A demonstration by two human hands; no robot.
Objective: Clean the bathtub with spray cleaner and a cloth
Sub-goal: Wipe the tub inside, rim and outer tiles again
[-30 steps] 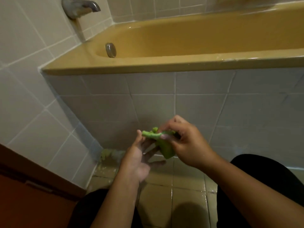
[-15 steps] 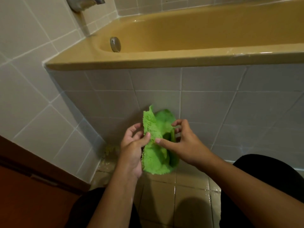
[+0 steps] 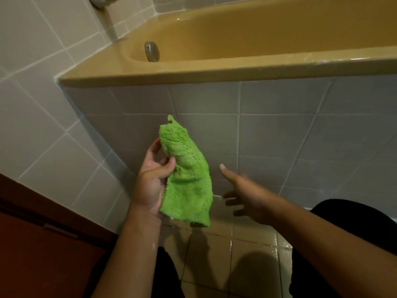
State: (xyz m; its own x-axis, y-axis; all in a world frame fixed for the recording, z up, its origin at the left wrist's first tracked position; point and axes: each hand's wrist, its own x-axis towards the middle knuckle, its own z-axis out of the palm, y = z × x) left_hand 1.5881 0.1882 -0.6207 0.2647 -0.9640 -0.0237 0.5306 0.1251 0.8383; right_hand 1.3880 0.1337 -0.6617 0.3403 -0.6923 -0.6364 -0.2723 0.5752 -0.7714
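Note:
A fluffy green cloth [image 3: 187, 179] lies spread over the palm and fingers of my left hand [image 3: 150, 179], whose thumb presses on its left edge, in front of the tiled tub panel. My right hand [image 3: 242, 194] hovers just right of the cloth with fingers spread and straight, holding nothing. The mustard-yellow bathtub [image 3: 193, 69] runs across the top of the view, with a round metal overflow cap [image 3: 152, 51] on its inner end wall. No spray cleaner is in view.
Grey tiles [image 3: 279, 134] face the tub's side. A white tiled wall [image 3: 43, 104] stands at the left, with a metal tap [image 3: 101, 1] at the top edge. The floor tiles [image 3: 253, 244] look wet. A brown door [image 3: 32, 254] fills the lower left. My dark-clothed knees flank the floor.
The bunched cloth was opened out and now lies flat over my left hand. My right hand has let go of it and moved off to the right. The view has tilted down.

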